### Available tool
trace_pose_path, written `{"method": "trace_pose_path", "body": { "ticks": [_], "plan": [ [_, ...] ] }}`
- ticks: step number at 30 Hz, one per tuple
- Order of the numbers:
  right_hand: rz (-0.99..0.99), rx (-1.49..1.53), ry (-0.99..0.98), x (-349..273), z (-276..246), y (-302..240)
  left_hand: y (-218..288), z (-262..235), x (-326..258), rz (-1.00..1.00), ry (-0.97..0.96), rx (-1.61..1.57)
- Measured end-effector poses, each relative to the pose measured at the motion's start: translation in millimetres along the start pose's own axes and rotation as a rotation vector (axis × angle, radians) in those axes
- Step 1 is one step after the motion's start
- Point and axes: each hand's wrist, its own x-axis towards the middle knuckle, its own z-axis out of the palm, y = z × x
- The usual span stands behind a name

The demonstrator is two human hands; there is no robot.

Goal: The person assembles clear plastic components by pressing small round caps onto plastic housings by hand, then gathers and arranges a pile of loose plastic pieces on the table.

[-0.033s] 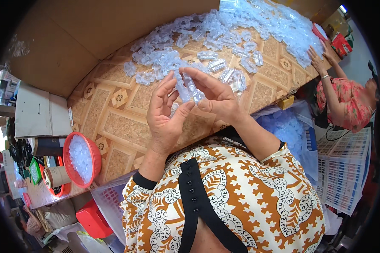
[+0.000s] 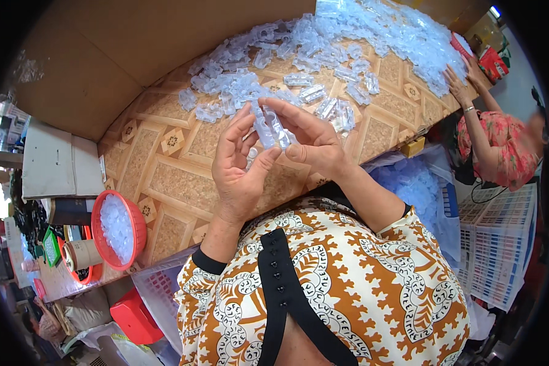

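Note:
Between my two hands, over the table, is a clear plastic piece (image 2: 268, 131), long and narrow with moulded hollows. My left hand (image 2: 235, 168) grips it from the left, thumb at its lower end and fingers curled behind. From the other side my right hand (image 2: 317, 140) holds it with thumb and fingers. Small whitish bits (image 2: 251, 156) show in the curl of my left fingers; their kind is too small to tell. Just beyond my hands lie several similar loose clear pieces (image 2: 313, 93).
A large heap of clear pieces (image 2: 402, 30) covers the table's far side, beside a cardboard wall (image 2: 104, 49). A red basket (image 2: 141, 229) of translucent parts stands at left. Bagged parts (image 2: 409, 183) sit below the right edge. Another person's hands (image 2: 459, 85) touch the heap.

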Motion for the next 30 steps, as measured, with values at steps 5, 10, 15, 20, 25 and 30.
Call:
{"method": "trace_pose_path", "body": {
  "ticks": [5,10,15,20,25,30],
  "plan": [
    [-0.032,-0.012,-0.01,-12.7,0.8,-10.1,4.5,10.7,-11.3,0.057,-0.043,0.048],
    [-0.069,-0.014,0.011,-24.9,-4.8,-6.4,1.4,20.6,-15.1,0.047,-0.083,0.092],
    [-0.086,-0.096,0.032,-35.9,-15.1,-6.0,-1.3,30.3,-16.5,0.037,-0.114,0.119],
    [-0.12,-0.132,0.104,-46.7,-22.3,1.0,-9.9,36.0,-19.0,-0.025,-0.148,0.162],
    [-0.067,-0.586,0.272,-47.6,-41.8,13.2,-26.0,41.1,-17.7,-0.133,-0.022,0.113],
    [-0.197,-1.066,0.528,-51.1,-73.5,12.0,-36.5,39.5,-23.2,-0.188,-0.129,0.32]
  ]
}}
